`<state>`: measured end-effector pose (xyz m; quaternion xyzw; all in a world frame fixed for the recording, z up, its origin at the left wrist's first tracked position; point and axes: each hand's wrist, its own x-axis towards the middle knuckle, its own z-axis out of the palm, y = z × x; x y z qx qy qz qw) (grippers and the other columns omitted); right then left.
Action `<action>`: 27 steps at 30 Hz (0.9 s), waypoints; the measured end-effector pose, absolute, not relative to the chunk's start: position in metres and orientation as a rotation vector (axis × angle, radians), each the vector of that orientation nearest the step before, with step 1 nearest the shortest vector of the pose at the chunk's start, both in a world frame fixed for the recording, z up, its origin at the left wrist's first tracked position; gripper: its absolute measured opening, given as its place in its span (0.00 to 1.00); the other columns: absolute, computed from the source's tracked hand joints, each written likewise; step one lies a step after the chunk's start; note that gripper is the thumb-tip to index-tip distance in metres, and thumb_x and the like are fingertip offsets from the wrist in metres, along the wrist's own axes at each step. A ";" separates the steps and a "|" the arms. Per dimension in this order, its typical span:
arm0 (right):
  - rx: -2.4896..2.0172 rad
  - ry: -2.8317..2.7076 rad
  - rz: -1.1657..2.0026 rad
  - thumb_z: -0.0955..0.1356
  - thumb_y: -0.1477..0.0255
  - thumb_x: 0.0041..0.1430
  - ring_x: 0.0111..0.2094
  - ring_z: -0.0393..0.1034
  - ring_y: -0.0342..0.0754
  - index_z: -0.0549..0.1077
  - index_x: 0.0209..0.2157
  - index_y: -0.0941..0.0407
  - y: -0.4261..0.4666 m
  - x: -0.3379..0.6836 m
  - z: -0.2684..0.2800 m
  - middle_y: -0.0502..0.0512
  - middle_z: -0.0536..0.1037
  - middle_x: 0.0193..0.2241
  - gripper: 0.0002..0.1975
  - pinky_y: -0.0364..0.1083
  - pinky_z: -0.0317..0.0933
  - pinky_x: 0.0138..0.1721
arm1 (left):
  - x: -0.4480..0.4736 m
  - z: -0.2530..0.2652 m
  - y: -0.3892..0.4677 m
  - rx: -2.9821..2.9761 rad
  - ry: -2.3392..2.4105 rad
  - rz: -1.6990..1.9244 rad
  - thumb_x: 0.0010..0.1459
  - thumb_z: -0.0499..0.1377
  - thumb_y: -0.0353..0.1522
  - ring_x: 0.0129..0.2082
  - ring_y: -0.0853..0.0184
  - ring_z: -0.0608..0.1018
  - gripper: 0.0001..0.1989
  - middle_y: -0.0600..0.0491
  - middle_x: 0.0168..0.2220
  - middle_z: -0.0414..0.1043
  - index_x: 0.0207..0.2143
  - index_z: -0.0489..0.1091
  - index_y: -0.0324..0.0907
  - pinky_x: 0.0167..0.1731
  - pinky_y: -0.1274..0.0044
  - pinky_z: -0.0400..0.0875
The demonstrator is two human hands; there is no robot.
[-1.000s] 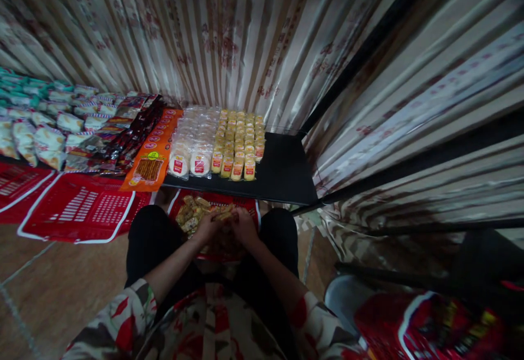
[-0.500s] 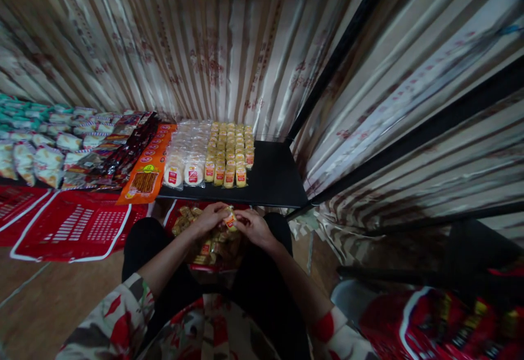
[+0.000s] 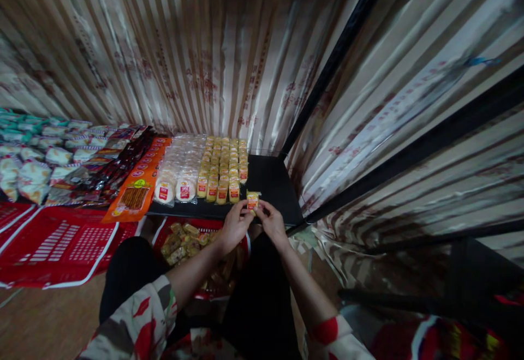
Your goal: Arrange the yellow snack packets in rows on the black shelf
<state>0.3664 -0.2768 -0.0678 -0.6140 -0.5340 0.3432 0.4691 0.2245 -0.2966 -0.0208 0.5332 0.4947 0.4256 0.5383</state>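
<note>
Between the fingertips of both hands is a small yellow snack packet (image 3: 252, 201) with a red and orange label, held upright at the front edge of the black shelf (image 3: 268, 177). My left hand (image 3: 237, 225) pinches its left side, and my right hand (image 3: 272, 221) pinches its right side. Just left of it on the shelf stand rows of matching yellow packets (image 3: 223, 166). Below my left forearm, a red basket (image 3: 160, 232) between my knees holds many loose yellow packets (image 3: 184, 243), partly hidden by the arm.
Left along the shelf are round white packaged cakes (image 3: 186, 190), an orange snack bag (image 3: 135, 193), dark red packets (image 3: 123, 158) and white bags (image 3: 35, 180). Red baskets (image 3: 61, 245) stand below. A black metal post (image 3: 335, 65) rises at right before a striped curtain (image 3: 204, 49).
Both hands have moved forward and right with the snack packet, from above the basket to the shelf's front edge. The view has shifted slightly.
</note>
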 end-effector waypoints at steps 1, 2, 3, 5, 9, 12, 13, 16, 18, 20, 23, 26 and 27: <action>-1.517 -1.304 0.821 0.67 0.63 0.49 0.36 0.71 0.48 0.73 0.42 0.58 -0.270 0.368 -0.069 0.56 0.77 0.37 0.19 0.47 0.66 0.39 | 0.231 -0.020 -0.295 1.288 1.214 1.009 0.54 0.53 0.29 0.45 0.65 0.73 0.20 0.45 0.51 0.67 0.50 0.63 0.39 0.42 0.74 0.71; -1.530 -1.299 0.799 0.66 0.63 0.49 0.35 0.71 0.48 0.73 0.41 0.57 -0.262 0.369 -0.070 0.56 0.77 0.36 0.19 0.47 0.66 0.39 | 0.236 -0.018 -0.293 1.308 1.256 1.011 0.53 0.53 0.29 0.47 0.64 0.72 0.20 0.45 0.53 0.65 0.51 0.63 0.40 0.43 0.74 0.71; -1.543 -1.296 0.778 0.66 0.64 0.49 0.35 0.71 0.48 0.74 0.41 0.57 -0.255 0.369 -0.071 0.56 0.77 0.36 0.18 0.47 0.66 0.39 | 0.242 -0.017 -0.291 1.331 1.289 1.012 0.53 0.53 0.29 0.51 0.63 0.70 0.21 0.46 0.55 0.63 0.51 0.63 0.41 0.45 0.74 0.70; -1.555 -1.294 0.748 0.66 0.65 0.50 0.35 0.71 0.48 0.74 0.41 0.56 -0.241 0.369 -0.072 0.55 0.78 0.36 0.17 0.47 0.66 0.40 | 0.250 -0.014 -0.283 1.372 1.321 0.998 0.54 0.53 0.29 0.56 0.63 0.64 0.22 0.47 0.58 0.59 0.52 0.62 0.42 0.52 0.73 0.64; -1.552 -1.316 0.741 0.65 0.67 0.51 0.35 0.72 0.48 0.74 0.42 0.56 -0.215 0.364 -0.074 0.55 0.78 0.35 0.16 0.46 0.66 0.39 | 0.262 -0.013 -0.261 1.341 1.390 0.903 0.57 0.50 0.32 0.61 0.62 0.56 0.23 0.44 0.61 0.54 0.55 0.59 0.36 0.60 0.71 0.49; -1.578 -1.340 0.737 0.64 0.67 0.52 0.35 0.72 0.48 0.73 0.43 0.55 -0.201 0.361 -0.076 0.54 0.78 0.35 0.17 0.46 0.66 0.39 | 0.267 -0.017 -0.246 1.306 1.415 0.900 0.58 0.49 0.34 0.62 0.63 0.55 0.24 0.44 0.61 0.53 0.57 0.57 0.35 0.61 0.71 0.45; -1.588 -1.347 0.733 0.64 0.67 0.51 0.35 0.72 0.48 0.73 0.43 0.55 -0.197 0.361 -0.076 0.54 0.78 0.35 0.17 0.46 0.66 0.40 | 0.268 -0.018 -0.242 1.298 1.416 0.905 0.58 0.49 0.34 0.62 0.63 0.54 0.25 0.44 0.61 0.53 0.57 0.57 0.36 0.61 0.71 0.45; -1.619 -1.353 0.736 0.65 0.66 0.51 0.36 0.72 0.47 0.73 0.42 0.55 -0.188 0.362 -0.077 0.54 0.78 0.36 0.17 0.46 0.66 0.40 | 0.270 -0.023 -0.235 1.284 1.417 0.899 0.57 0.49 0.34 0.63 0.63 0.53 0.26 0.44 0.62 0.50 0.58 0.55 0.36 0.61 0.72 0.43; -1.634 -1.357 0.755 0.66 0.65 0.50 0.35 0.72 0.47 0.74 0.42 0.55 -0.183 0.365 -0.076 0.53 0.78 0.36 0.17 0.46 0.66 0.40 | 0.270 -0.026 -0.233 1.281 1.437 0.893 0.57 0.49 0.34 0.63 0.63 0.51 0.26 0.44 0.63 0.48 0.58 0.55 0.35 0.61 0.72 0.42; -1.628 -1.366 0.770 0.66 0.65 0.50 0.34 0.72 0.46 0.74 0.41 0.55 -0.181 0.368 -0.075 0.53 0.78 0.35 0.17 0.46 0.66 0.40 | 0.268 -0.029 -0.231 1.280 1.475 0.891 0.57 0.49 0.34 0.64 0.62 0.49 0.25 0.44 0.63 0.47 0.57 0.56 0.35 0.61 0.72 0.42; -1.588 -1.376 0.766 0.66 0.64 0.50 0.35 0.72 0.46 0.74 0.41 0.55 -0.179 0.371 -0.075 0.53 0.78 0.35 0.17 0.46 0.65 0.41 | 0.265 -0.031 -0.230 1.276 1.502 0.892 0.57 0.49 0.34 0.63 0.61 0.51 0.24 0.44 0.63 0.50 0.56 0.58 0.35 0.61 0.71 0.43; -1.589 -1.369 0.751 0.65 0.64 0.51 0.36 0.72 0.47 0.73 0.42 0.56 -0.179 0.368 -0.077 0.54 0.78 0.36 0.17 0.46 0.65 0.42 | 0.264 -0.032 -0.229 1.259 1.482 0.905 0.57 0.49 0.33 0.62 0.62 0.54 0.24 0.46 0.61 0.54 0.56 0.58 0.37 0.61 0.70 0.45; -1.595 -1.366 0.752 0.65 0.64 0.51 0.37 0.72 0.47 0.73 0.42 0.56 -0.179 0.365 -0.078 0.55 0.78 0.37 0.17 0.46 0.65 0.42 | 0.264 -0.032 -0.230 1.263 1.469 0.911 0.57 0.48 0.33 0.62 0.63 0.54 0.24 0.46 0.61 0.54 0.56 0.58 0.38 0.61 0.71 0.45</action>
